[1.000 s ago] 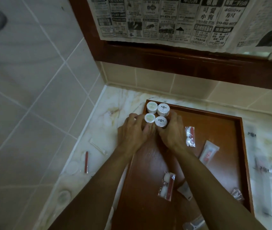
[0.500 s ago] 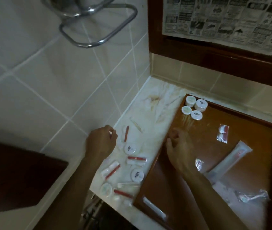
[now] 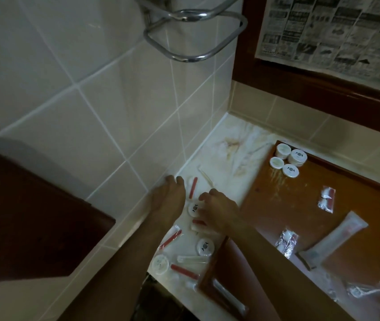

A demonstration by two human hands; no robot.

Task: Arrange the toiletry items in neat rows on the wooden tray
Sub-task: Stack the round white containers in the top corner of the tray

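Since half a second ago the right hand (image 3: 216, 210) has been brought off the wooden tray (image 3: 323, 218) to a round white jar (image 3: 193, 209) on the counter at its nine o'clock — fingers curled onto it, grip uncertain — beside the loosely open left hand (image 3: 169, 200), so gathering seems underway, and a lift to the four jars (image 3: 287, 160) at the tray's eleven o'clock is called for.

Dim, soft and blurry throughout, with wide-angle bending at the edges.
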